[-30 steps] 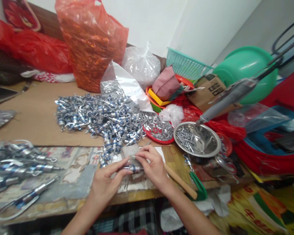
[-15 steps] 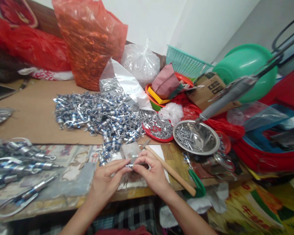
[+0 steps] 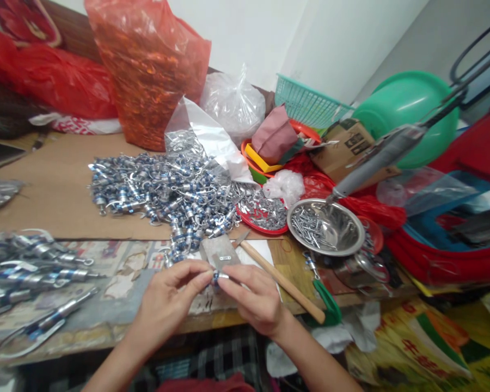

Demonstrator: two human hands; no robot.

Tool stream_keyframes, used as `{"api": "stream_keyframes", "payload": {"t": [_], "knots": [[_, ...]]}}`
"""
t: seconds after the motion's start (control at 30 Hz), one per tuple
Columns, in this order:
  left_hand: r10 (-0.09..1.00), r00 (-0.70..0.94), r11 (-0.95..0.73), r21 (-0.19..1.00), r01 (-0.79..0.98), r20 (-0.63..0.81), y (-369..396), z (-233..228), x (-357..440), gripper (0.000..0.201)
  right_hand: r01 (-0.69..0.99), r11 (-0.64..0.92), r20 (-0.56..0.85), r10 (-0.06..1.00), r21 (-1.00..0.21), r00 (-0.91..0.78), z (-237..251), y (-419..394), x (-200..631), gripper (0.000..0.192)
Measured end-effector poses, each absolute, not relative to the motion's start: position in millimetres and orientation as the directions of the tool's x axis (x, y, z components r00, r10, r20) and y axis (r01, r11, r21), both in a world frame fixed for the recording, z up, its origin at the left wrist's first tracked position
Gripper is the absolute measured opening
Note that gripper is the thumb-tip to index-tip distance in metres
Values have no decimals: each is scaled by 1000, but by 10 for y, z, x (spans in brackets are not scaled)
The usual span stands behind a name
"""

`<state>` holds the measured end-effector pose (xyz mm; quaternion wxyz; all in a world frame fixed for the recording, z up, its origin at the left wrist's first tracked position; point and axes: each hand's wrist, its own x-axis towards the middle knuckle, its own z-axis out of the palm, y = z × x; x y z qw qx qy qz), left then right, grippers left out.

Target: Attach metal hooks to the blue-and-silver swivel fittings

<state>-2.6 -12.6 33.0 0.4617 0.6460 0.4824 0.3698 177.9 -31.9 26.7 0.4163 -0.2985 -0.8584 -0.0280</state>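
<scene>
Both hands meet at the table edge: left hand and right hand pinch one small metal fitting between fingertips (steadying it from both ends), near the heap of fittings.

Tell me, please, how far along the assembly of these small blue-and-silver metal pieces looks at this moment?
Done, apparently: a big heap of blue-and-silver pieces lies on the cardboard. In hand: the left hand and right hand pinch one small piece between their fingers at the table edge. Left, it seems: loose metal parts in the red tray and screws in the steel bowl, so plenty remains.
</scene>
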Motion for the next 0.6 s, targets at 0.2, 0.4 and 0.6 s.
{"api": "stream_keyframes", "payload": {"t": [0.2,0.4,0.6], "knots": [[936,353,-88,964,250,-6,-104,358,-103,18,545,717,625,676,-436,-390,288,-397,1734,31],[938,314,126,988,88,-148,-145,259,-54,19,465,528,481,847,-711,-227,237,-461,1635,19],[923,304,298,937,-181,-235,-271,139,15,54,487,381,336,924,-786,-180,287,-492,1613,14]]}}
